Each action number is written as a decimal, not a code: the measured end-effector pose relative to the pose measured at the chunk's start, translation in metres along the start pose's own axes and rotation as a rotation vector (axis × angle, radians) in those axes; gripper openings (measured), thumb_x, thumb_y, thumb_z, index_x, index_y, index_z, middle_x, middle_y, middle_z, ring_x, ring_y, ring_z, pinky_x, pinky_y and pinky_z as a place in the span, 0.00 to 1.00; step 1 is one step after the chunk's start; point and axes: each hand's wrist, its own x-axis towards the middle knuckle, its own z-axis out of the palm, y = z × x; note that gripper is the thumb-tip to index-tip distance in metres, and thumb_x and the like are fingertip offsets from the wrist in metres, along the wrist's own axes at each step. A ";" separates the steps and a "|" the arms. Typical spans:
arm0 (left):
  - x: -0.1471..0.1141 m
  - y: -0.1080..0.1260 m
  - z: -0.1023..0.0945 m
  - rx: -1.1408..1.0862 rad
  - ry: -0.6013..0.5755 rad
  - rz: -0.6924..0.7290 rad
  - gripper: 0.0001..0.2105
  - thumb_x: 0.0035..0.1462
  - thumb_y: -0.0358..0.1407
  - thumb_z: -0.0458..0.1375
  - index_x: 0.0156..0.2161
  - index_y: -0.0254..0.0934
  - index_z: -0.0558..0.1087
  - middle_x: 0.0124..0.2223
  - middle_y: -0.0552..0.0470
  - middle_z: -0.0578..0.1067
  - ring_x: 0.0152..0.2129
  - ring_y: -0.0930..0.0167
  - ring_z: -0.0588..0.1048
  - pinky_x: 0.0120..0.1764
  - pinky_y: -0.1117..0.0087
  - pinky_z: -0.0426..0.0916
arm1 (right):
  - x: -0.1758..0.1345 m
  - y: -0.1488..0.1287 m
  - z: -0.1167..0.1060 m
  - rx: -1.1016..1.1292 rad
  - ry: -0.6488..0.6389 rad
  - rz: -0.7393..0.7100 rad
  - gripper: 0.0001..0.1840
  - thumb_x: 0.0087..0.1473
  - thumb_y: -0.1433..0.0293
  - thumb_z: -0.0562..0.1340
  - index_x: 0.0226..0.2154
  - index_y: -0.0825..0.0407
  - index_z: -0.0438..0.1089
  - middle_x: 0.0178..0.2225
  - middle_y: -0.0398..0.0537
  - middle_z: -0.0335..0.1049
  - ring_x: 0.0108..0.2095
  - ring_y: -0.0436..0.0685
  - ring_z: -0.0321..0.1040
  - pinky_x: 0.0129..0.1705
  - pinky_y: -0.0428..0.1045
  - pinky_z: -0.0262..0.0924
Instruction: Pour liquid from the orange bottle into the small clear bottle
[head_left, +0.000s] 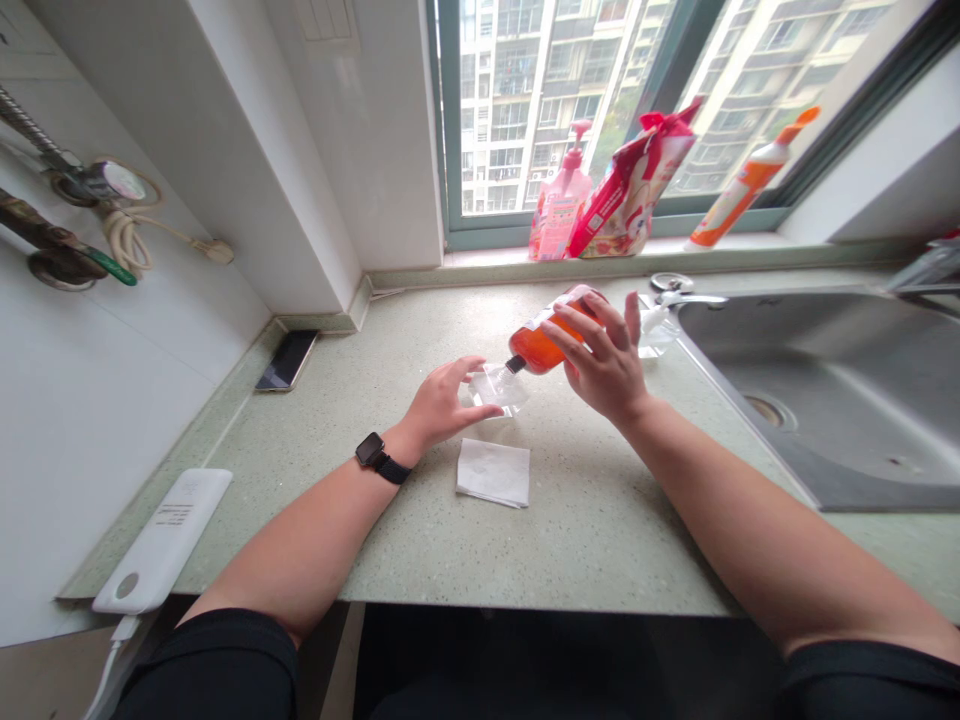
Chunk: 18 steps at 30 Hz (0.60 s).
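Observation:
My left hand [441, 402] is curled around the near left side of a small clear container [501, 390] standing on the counter. In my right hand [609, 362] is a bottle of orange liquid [537, 346], tipped so its dark neck points down and left at the container's top. Whether liquid is flowing out is too small to tell. A folded white paper towel [493, 473] lies just in front of the container. Behind my right hand, partly covered by it, is a clear bottle with a white pump top [657, 328].
To the right is a steel sink [885, 400]. A phone [287, 361] and a cabled white power bank [165, 540] lie on the left of the counter [600, 540]. On the windowsill are a pink pump bottle [559, 205], a red bag [637, 190] and an orange-white bottle [746, 190].

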 end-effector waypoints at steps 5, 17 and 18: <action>0.000 0.000 0.000 0.001 0.000 -0.004 0.34 0.55 0.51 0.75 0.62 0.42 0.70 0.56 0.45 0.81 0.46 0.60 0.83 0.54 0.53 0.77 | -0.001 0.000 0.001 0.038 -0.011 0.020 0.50 0.66 0.78 0.60 0.76 0.19 0.43 0.70 0.37 0.68 0.75 0.71 0.56 0.77 0.82 0.34; -0.001 -0.002 0.002 -0.003 0.018 0.031 0.39 0.56 0.52 0.75 0.67 0.40 0.68 0.57 0.41 0.81 0.48 0.59 0.83 0.54 0.54 0.77 | -0.006 -0.002 -0.002 0.093 -0.073 0.093 0.47 0.66 0.76 0.60 0.75 0.19 0.48 0.68 0.38 0.69 0.74 0.72 0.57 0.77 0.82 0.32; -0.001 -0.002 0.002 -0.004 0.019 0.035 0.38 0.56 0.52 0.74 0.66 0.40 0.69 0.58 0.41 0.81 0.49 0.59 0.83 0.54 0.55 0.77 | -0.006 -0.002 -0.003 0.094 -0.071 0.091 0.47 0.66 0.77 0.60 0.75 0.19 0.47 0.68 0.38 0.69 0.74 0.72 0.57 0.77 0.82 0.32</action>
